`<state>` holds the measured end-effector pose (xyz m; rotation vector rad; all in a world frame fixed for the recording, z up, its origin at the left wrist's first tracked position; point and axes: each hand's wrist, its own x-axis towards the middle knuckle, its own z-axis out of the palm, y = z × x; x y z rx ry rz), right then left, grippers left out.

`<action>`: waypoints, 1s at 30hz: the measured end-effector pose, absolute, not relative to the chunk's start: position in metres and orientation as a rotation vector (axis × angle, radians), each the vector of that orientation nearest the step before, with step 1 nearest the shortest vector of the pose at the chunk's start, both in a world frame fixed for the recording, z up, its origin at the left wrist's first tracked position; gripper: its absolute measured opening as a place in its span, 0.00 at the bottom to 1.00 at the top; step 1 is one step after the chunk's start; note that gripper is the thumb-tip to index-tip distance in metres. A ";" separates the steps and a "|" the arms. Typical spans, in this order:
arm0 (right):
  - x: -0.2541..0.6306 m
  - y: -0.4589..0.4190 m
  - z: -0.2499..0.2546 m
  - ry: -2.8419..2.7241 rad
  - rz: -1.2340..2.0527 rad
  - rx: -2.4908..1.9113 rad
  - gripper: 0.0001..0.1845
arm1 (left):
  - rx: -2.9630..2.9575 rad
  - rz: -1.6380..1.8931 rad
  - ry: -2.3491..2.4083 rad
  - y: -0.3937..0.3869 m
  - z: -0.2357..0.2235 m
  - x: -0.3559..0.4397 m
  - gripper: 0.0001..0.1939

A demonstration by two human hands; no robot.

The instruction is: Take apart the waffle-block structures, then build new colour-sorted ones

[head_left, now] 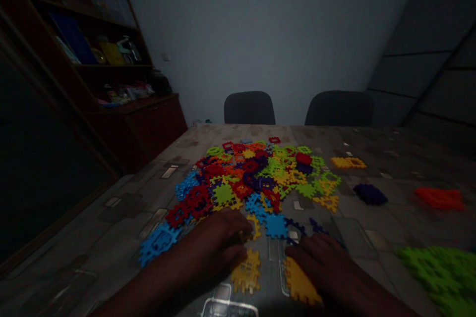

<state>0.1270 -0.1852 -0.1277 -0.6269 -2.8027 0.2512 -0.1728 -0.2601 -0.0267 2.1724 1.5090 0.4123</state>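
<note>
My left hand (225,237) is curled, with its fingers and thumb closing around a yellow toothed building piece (255,227) that is partly hidden by the fingers. Just below the thumb, a yellow grid-like square tile (247,272) lies on the table. My right hand (322,257) grips a solid yellow toothed tile (300,282), fingers over its upper edge; the thumb is not clearly seen. Between and beyond the hands sit a flat blue tile (276,226) and dark purple pieces (295,228).
A pile of mixed interlocking pieces (249,166) covers the table's middle. To the right lie separate groups: yellow (348,162), purple (370,193), orange (440,198) and green (442,272). Blue pieces (158,242) are left of my forearm. Two chairs (249,108) stand behind the patterned table (126,218).
</note>
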 end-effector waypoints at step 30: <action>0.128 -0.192 -0.127 -2.770 0.262 -0.665 0.57 | 2.182 0.364 1.387 -0.287 -0.037 -0.176 0.35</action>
